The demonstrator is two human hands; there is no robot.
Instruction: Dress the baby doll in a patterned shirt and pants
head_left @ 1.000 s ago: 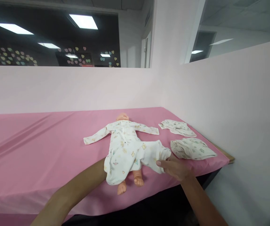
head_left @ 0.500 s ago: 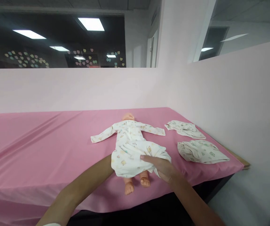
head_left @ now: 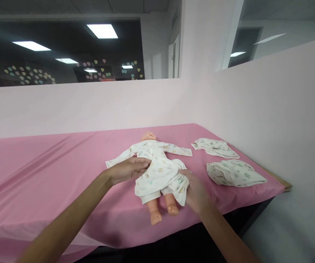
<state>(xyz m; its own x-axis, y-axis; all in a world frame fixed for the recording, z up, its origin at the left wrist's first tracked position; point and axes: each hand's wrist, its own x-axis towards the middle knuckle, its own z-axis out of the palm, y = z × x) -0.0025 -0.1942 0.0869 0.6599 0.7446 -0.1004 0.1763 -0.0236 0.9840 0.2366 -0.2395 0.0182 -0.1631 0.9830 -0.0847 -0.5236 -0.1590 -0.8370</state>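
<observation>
A baby doll (head_left: 155,217) lies on its back on the pink-covered table, head away from me and bare feet toward me. It is dressed in a white printed baby top (head_left: 153,149) with the sleeves spread. Bunched white printed cloth (head_left: 157,179) covers its hips and upper legs; whether this belongs to the top is unclear. My right hand (head_left: 197,190) grips that cloth at its right side, thumb on top. At the left side, my left hand (head_left: 128,170) has loosely bent, parted fingers, with fingertips at the cloth near the doll's waist.
Two folded white printed baby garments, a farther one (head_left: 216,148) and a nearer one (head_left: 236,173), lie at the right. The pink tablecloth (head_left: 50,175) hangs over the front edge. Pale walls (head_left: 91,106) with windows border the back and right.
My left hand has come out from beneath the cloth and up to the doll's waist. My right hand still grips the cloth, which now leaves more of the legs showing.
</observation>
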